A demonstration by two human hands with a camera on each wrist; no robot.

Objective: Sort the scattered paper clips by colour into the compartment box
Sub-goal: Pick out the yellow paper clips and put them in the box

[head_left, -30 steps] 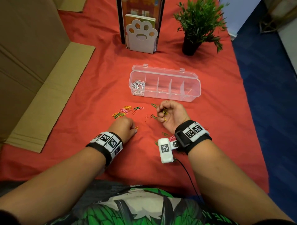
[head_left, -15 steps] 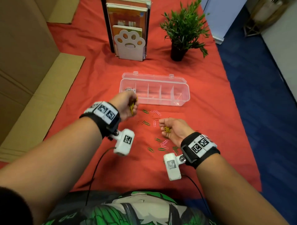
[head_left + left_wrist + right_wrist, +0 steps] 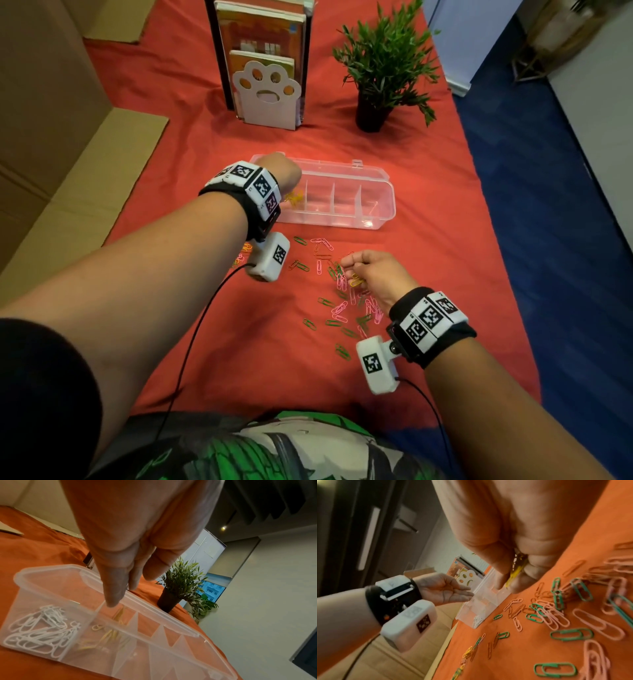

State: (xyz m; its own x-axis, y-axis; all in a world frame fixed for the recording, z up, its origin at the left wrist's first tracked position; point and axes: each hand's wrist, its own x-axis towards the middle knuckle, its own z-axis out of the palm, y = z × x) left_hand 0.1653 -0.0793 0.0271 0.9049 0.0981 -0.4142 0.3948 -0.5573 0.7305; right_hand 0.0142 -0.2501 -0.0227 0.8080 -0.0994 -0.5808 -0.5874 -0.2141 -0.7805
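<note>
The clear compartment box [image 3: 376, 192] lies open on the red cloth. White clips [image 3: 39, 628] fill its leftmost compartment, and yellow clips [image 3: 109, 634] lie in the one beside it. My left hand [image 3: 286, 173] hovers over that left end with straight fingers [image 3: 115, 595] pointing down and nothing in them. My right hand [image 3: 349, 270] is low over the scattered pink, green and orange clips [image 3: 342, 308] and grips a small bunch of yellow clips [image 3: 518, 568] between curled fingers and thumb. The box's other three compartments look empty.
A paw-shaped bookend with books [image 3: 263, 96] and a potted plant [image 3: 376, 78] stand behind the box. Cardboard [image 3: 68, 171] lies along the left side. A small heap of mixed clips [image 3: 241, 255] sits under my left wrist. The table's right edge drops to blue floor.
My left hand has travelled from just in front of the box to above its left end and opened; the yellow clips it carried now lie in the second compartment. The right hand keeps its yellow clips.
</note>
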